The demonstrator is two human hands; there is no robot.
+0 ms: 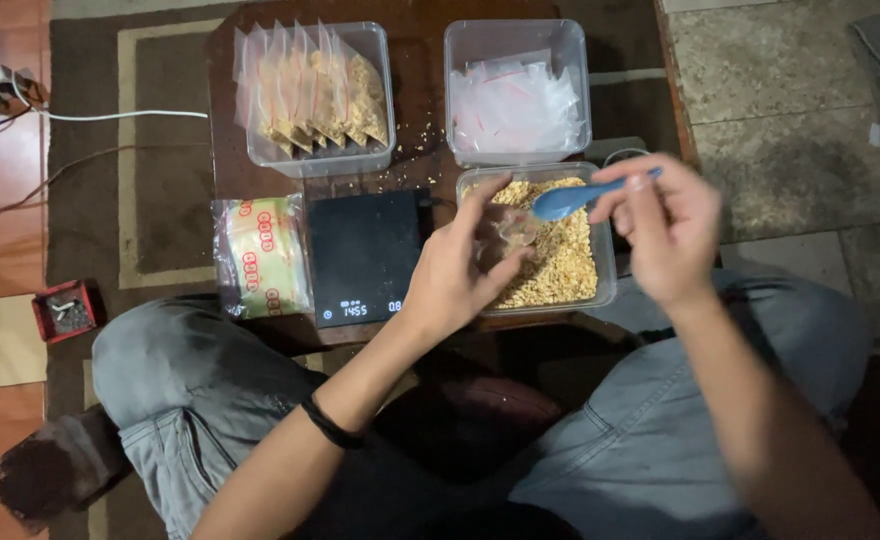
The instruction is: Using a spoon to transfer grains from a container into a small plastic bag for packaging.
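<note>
Seen from above, left to right: a yellow packet [263,255] lies beside a black digital scale [365,255]. Behind them, a clear tub of filled bags [315,95]. The left hand [460,270] pinches a small clear bag [512,230] between thumb and curled fingers, over a tub of golden grain [558,250]. The right hand [665,235] grips a blue spoon [575,200], its bowl just beside the bag. Behind, a tub of empty bags [516,95]

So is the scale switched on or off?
On. The black scale shows lit digits along its front edge, and nothing sits on it.
</note>
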